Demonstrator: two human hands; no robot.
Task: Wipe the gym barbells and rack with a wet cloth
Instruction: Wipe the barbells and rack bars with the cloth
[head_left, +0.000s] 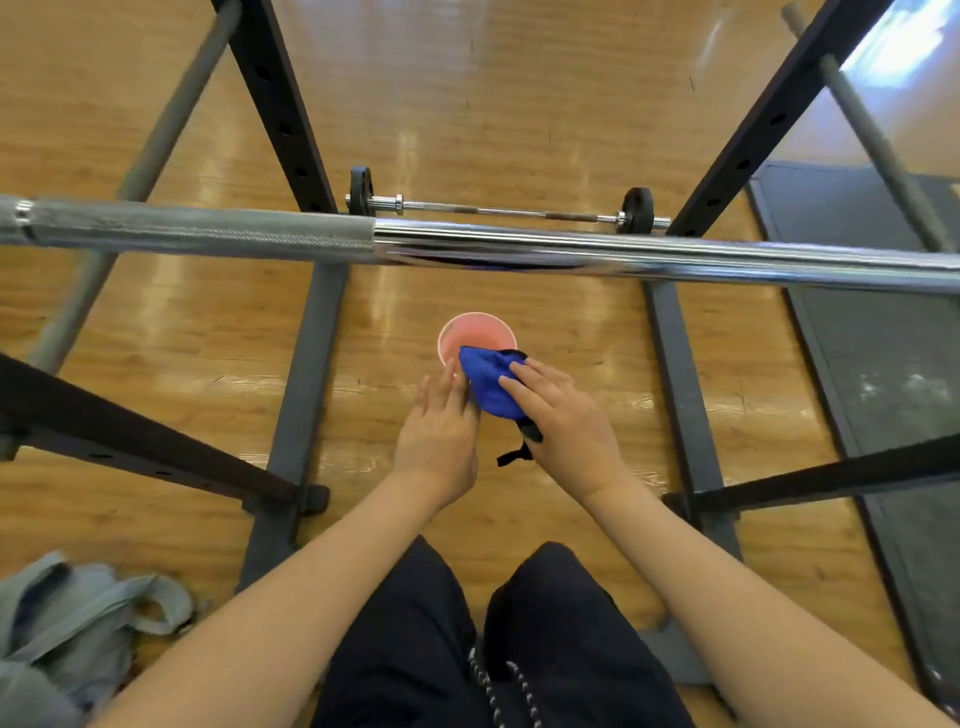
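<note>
Right hand (563, 421) (fingers curled) round cloth (488, 382)

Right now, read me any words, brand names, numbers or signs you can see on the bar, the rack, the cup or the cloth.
None can be read.
Big barbell: no marking shows.
Rack: holes only.
Small barbell's plates: too small and blurred to tell.
Pink cup: plain.
Blue cloth: no print; its black tag shows no text.
</note>
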